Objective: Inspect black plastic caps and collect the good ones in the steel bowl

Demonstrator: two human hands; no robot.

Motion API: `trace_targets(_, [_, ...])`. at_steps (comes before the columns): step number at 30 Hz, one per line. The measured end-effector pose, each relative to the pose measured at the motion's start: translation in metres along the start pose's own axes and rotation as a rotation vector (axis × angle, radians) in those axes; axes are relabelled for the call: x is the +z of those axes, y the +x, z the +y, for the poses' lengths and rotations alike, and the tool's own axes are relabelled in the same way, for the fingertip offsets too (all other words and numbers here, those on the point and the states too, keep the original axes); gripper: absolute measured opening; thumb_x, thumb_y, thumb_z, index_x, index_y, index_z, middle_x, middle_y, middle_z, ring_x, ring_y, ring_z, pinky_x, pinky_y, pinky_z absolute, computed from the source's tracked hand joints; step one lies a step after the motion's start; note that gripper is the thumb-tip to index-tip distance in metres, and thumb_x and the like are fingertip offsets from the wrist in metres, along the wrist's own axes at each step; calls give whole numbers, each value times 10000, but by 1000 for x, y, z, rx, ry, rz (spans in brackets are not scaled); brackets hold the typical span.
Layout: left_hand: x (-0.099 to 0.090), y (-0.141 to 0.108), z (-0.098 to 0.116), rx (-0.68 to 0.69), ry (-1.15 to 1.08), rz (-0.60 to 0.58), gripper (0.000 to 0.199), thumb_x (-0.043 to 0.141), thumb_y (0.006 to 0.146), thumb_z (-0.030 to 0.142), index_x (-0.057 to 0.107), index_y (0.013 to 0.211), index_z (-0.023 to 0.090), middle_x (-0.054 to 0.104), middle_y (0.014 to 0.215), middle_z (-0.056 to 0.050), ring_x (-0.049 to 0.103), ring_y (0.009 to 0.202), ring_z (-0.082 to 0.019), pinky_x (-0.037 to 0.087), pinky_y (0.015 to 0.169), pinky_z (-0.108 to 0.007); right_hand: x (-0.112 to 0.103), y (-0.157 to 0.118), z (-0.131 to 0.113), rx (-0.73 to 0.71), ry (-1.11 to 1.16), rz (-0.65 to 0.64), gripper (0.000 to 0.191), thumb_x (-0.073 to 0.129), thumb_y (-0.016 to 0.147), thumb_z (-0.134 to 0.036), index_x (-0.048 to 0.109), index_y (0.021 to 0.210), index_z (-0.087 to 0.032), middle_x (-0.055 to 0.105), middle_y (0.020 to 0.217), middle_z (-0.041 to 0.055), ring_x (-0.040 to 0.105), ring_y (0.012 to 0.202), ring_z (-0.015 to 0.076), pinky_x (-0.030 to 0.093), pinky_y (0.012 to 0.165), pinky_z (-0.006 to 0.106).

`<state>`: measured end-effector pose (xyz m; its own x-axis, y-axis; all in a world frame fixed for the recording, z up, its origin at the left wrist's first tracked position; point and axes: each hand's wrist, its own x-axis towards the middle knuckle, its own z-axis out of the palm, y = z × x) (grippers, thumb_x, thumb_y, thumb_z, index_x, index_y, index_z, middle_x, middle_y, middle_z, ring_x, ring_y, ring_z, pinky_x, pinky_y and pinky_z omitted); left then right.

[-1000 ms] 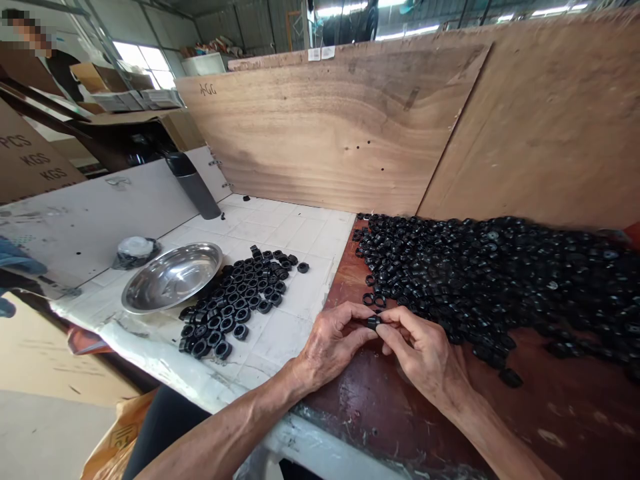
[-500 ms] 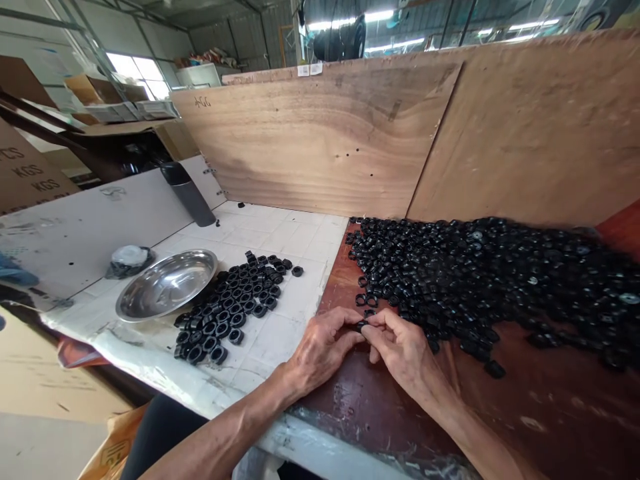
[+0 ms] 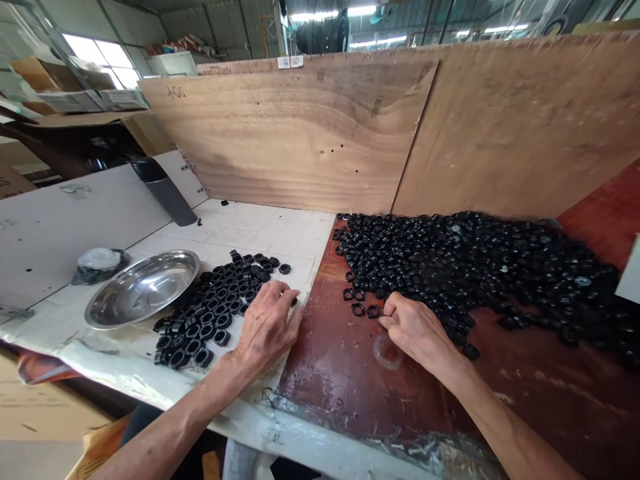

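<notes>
Over the right edge of the loose group of black rings (image 3: 207,332) on the white surface is my left hand (image 3: 270,320). Its fingers are curled around a small black ring (image 3: 294,302), mostly hidden by them. My right hand (image 3: 413,328) is at the near edge of the large heap of black rings (image 3: 430,253) on the red-brown board. Its thumb and forefinger are pressed together beside a loose black ring (image 3: 373,311); what is between the fingertips is hidden. Several other loose rings lie close by. A translucent ring (image 3: 387,352) lies on the board below that hand.
A shiny metal bowl (image 3: 143,290) stands left of the ring group, beside a wrapped bundle (image 3: 100,265). A dark bottle (image 3: 165,192) stands farther back. Wooden panels (image 3: 300,133) wall off the back, and a pale low board (image 3: 95,213) bounds the left.
My hands were together at a small black piece and are now apart. The left has moved left over the white surface; the right has moved to the loose rings. The view has shifted slightly right.
</notes>
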<state>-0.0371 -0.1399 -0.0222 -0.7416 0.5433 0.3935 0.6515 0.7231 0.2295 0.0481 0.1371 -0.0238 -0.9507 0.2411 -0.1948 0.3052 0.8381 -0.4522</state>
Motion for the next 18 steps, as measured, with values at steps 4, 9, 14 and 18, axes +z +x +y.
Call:
trace_targets(4, [19,10,35,-74,-324,-150,76,549,910,183,607,866,161,585,871,-43,548,793,-179,458,773,-338,1,5,7,-58,-11,-16,126,581,836,-119,594,948,-177,664,864,37,590,782,178,357,697,284])
trace_targets(9, [45,13,67,-160,-553,-322,113,576,841,147,542,940,191,609,916,-9,577,856,-178,455,799,-333,-27,7,20,-14,68,60,95,635,796,-161,598,880,-189,617,758,-5,554,687,149,395,680,269])
trace_targets(14, [58,9,75,-188,-572,-344,185,580,833,163,509,999,203,613,978,-14,586,872,-192,462,805,-352,-51,-9,50,85,130,-6,153,657,778,-256,618,915,-202,609,811,-9,548,677,145,426,672,282])
trace_targets(18, [62,14,77,-214,-536,-302,267,607,833,180,506,1080,194,603,1006,-33,587,901,-203,470,824,-356,-21,-24,55,-18,86,83,201,638,834,-281,621,1014,-192,599,927,28,588,836,180,450,777,308])
